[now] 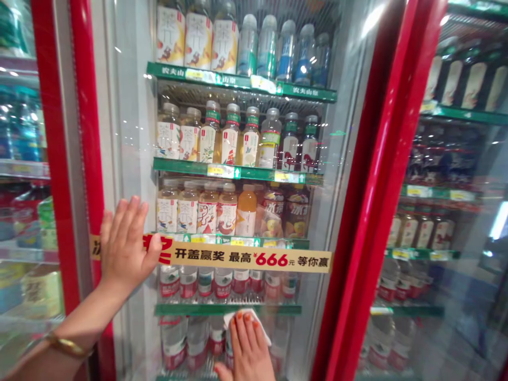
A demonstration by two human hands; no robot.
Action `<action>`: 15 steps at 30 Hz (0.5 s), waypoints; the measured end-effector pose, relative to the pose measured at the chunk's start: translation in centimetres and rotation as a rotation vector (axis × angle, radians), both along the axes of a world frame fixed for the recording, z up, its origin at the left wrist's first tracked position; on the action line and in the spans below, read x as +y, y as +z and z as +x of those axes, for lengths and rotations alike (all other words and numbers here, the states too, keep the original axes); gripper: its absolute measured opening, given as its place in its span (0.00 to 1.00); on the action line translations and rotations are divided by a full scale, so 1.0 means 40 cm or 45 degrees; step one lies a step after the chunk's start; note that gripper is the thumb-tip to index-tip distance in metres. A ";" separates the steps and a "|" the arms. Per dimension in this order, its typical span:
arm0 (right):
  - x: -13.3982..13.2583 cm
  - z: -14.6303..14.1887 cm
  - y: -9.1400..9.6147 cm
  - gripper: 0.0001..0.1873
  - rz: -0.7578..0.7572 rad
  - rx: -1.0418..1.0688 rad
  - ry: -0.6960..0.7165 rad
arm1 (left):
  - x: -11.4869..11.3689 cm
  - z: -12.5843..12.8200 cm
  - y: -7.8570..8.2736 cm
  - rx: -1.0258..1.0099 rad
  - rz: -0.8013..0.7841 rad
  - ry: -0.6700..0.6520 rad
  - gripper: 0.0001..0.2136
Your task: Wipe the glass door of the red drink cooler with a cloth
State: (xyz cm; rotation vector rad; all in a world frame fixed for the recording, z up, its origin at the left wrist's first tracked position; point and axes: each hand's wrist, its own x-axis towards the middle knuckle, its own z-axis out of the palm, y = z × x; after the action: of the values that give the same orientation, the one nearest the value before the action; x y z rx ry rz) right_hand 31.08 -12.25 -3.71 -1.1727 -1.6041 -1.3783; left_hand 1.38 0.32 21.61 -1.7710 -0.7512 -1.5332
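A red-framed drinks cooler (369, 211) filled the frame, bottles (246, 211) ranked on green-edged shelves behind a glass door (129, 100). Head view, my only feed: I found the white cloth (228, 319) at lower centre, against the glass door, directly beneath the fingers of the right hand (251, 349). I logged that grip as holding the cloth under extended, close-set fingers, thumb out toward the left. The cloth's exposed right edge sloped down rightward; fingers hid much of the rest, so I could not tell its long axis. The left hand (126, 246), spread and with nothing visible in it, covered part of the yellow banner (230, 257) at left centre, well apart from the cloth; the right was nearer.
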 end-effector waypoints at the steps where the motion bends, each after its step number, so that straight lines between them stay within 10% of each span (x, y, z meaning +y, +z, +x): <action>1: -0.010 0.018 -0.022 0.51 0.055 -0.034 0.010 | 0.000 0.000 -0.001 0.005 -0.001 0.005 0.41; 3: -0.036 0.082 0.002 0.50 0.125 0.143 -0.055 | 0.000 0.001 -0.002 0.019 0.004 0.011 0.41; 9: -0.013 0.095 0.329 0.52 0.062 0.823 -0.131 | 0.002 0.002 -0.003 0.007 0.030 0.013 0.41; 11: 0.012 0.009 0.340 0.54 -0.030 0.524 -0.025 | 0.003 0.001 -0.003 0.012 0.024 0.008 0.41; 15: -0.002 -0.056 0.219 0.50 -0.161 -0.163 0.103 | 0.002 0.002 -0.004 0.008 0.032 0.003 0.41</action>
State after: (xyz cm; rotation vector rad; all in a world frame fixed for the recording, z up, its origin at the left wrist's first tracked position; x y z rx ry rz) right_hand 28.82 -12.31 5.06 -1.0974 -1.8323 -1.3392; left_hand 1.47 0.39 21.46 -1.7554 -0.7277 -1.5280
